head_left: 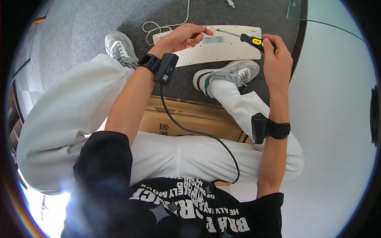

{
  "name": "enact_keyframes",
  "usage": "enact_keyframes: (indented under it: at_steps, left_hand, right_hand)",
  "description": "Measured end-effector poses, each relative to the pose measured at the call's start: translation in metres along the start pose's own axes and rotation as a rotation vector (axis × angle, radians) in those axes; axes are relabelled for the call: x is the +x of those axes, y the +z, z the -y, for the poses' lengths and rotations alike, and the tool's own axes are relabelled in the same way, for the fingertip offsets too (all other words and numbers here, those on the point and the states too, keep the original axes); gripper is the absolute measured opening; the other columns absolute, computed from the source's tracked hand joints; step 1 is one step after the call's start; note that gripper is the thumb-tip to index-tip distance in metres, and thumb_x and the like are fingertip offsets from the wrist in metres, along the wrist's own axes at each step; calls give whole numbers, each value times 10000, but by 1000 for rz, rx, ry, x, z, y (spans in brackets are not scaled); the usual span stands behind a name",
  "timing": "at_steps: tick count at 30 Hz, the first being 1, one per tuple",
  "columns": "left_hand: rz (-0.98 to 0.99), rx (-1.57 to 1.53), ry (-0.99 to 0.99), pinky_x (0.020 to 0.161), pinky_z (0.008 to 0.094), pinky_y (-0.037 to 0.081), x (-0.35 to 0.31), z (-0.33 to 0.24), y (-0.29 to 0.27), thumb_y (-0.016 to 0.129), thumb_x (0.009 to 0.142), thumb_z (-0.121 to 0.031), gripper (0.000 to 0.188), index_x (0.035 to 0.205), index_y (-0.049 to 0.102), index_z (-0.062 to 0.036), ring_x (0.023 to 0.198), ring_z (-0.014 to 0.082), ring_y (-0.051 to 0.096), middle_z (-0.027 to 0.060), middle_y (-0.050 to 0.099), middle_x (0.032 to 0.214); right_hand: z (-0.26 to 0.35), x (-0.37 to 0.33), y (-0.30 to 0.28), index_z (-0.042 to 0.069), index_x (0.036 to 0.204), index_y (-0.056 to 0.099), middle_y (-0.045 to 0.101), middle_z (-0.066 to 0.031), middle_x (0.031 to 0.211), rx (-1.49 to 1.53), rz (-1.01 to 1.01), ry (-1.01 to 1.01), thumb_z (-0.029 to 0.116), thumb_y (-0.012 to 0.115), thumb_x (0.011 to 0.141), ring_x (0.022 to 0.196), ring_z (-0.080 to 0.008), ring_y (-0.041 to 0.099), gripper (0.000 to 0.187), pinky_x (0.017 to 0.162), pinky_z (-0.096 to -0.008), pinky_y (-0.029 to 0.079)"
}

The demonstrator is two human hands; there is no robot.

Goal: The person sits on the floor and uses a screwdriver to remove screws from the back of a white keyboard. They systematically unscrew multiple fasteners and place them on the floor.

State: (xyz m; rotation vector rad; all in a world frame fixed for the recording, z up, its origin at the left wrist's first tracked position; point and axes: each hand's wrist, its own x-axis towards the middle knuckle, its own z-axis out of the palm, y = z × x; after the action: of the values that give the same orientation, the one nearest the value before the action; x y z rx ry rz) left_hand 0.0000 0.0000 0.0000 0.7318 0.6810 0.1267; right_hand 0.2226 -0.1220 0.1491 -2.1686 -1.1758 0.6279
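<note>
A white keyboard [232,51] lies on the dark carpet, underside up, with small screw holes along its edges and a pale label in the middle. In my right hand [278,59] is a screwdriver [252,41] with a black and yellow handle. Its thin metal shaft points left over the label, clear of my left hand. Above the keyboard's left part is my left hand [186,37], its fingers curled and their tips drawn together. Whatever those fingertips may hold is too small to make out.
A white cable [152,27] loops by the keyboard's left end, and a white plug [231,3] lies farther off. My shoes [230,74] flank the near side. Behind them is a cardboard box [186,119]. A pale wall [329,119] rises at the right; a black cord [198,133] hangs from my left wrist device.
</note>
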Motion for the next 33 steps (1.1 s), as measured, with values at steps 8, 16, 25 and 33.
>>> enact_keyframes:
  at_steps: [8,16,25,33]
  left_hand:
    - [-290,-80,-122,619,205,514,9,25,-17,506,1047,-263,337,1108,659,31,638,103,585,45,650,795]
    - [-108,-123,-75,912,253,598,3,25,-19,429,1067,-126,344,1289,537,114,1053,231,697,243,664,1188]
    - [49,-275,-82,1034,298,552,-12,18,-25,373,977,71,404,1366,433,163,1203,313,628,307,557,1335]
    - [-81,-278,-56,1066,335,538,-7,19,-19,294,739,100,612,1320,470,179,1229,345,600,306,542,1328]
  right_hand:
    - [-13,16,34,-9,1049,673,708,-171,961,-67,11,-70,148,573,978,862,-307,693,199,800,-368,526]
    - [-14,16,33,2,1073,674,715,-177,965,-218,14,-207,172,581,990,866,-298,702,211,793,-364,531]
    - [0,22,41,-1,1069,678,716,-180,967,-269,52,-322,183,583,993,868,-321,702,220,778,-373,532]
    - [17,43,48,7,1056,607,715,-225,876,-594,108,-276,400,515,1016,835,-436,705,406,722,-502,559]
